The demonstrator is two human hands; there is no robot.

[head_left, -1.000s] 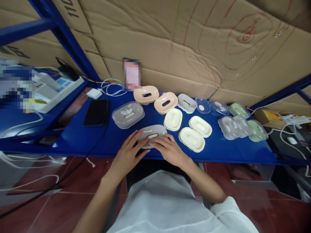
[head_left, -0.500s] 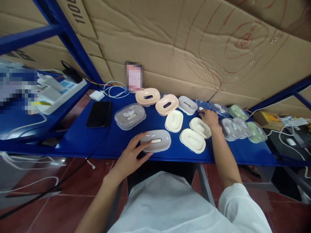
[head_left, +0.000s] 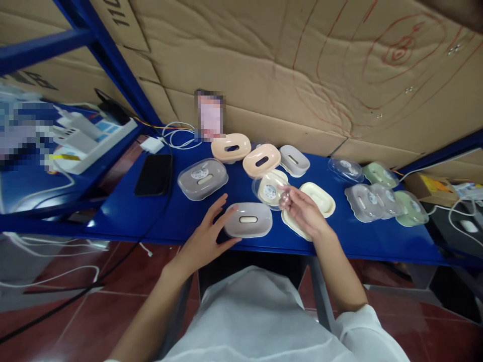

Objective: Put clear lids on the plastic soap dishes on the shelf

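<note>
A grey soap dish (head_left: 260, 223) with a cream piece in its slot lies near the table's front edge. Around its left end is my left hand (head_left: 209, 231), fingers spread, thumb by the lower rim; whether it touches is hard to tell. My right hand (head_left: 304, 208) pinches a clear plastic lid (head_left: 269, 193) bearing a round label. Under that lid sits a cream tray (head_left: 277, 176). Two more cream trays lie by my right hand: one (head_left: 325, 200) to its right, another (head_left: 292, 223) partly hidden beneath it.
Behind stand two peach soap dishes (head_left: 230, 148) and a grey one (head_left: 294, 160). A lidded grey dish (head_left: 204, 178) and a black phone (head_left: 153, 175) are at left. Several lidded dishes (head_left: 364, 202) and a clear lid (head_left: 345, 168) are at right. Cardboard (head_left: 264, 65) walls the back.
My right hand has come left and nearer from the back right, carrying the clear lid over the cream trays. My left hand's fingers have lifted off the top of the grey dish.
</note>
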